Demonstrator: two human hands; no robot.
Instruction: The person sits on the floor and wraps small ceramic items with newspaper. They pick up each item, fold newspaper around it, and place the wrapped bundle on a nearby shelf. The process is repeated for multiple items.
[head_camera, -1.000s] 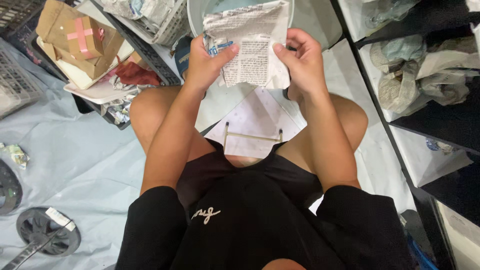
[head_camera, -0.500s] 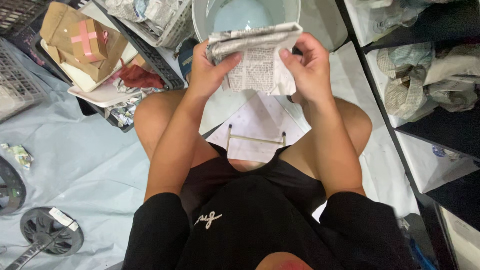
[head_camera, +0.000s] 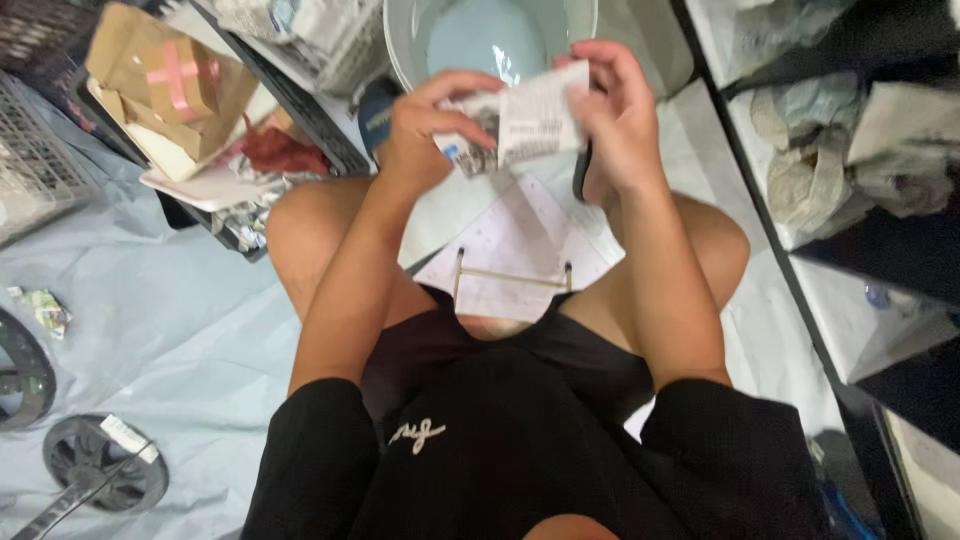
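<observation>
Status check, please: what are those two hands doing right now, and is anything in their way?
Left hand and right hand both gripping a folded newspaper sheet. Held over a pale round basin. Nothing between hands and basin.

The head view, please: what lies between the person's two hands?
A crumpled sheet of printed newspaper, gripped by the left hand and right hand, above a pale round basin.

Black-printed white paper (head_camera: 525, 125), pale-blue bowl (head_camera: 480, 40), brown box (head_camera: 165, 85) with pink tape cross (head_camera: 175, 75)
</observation>
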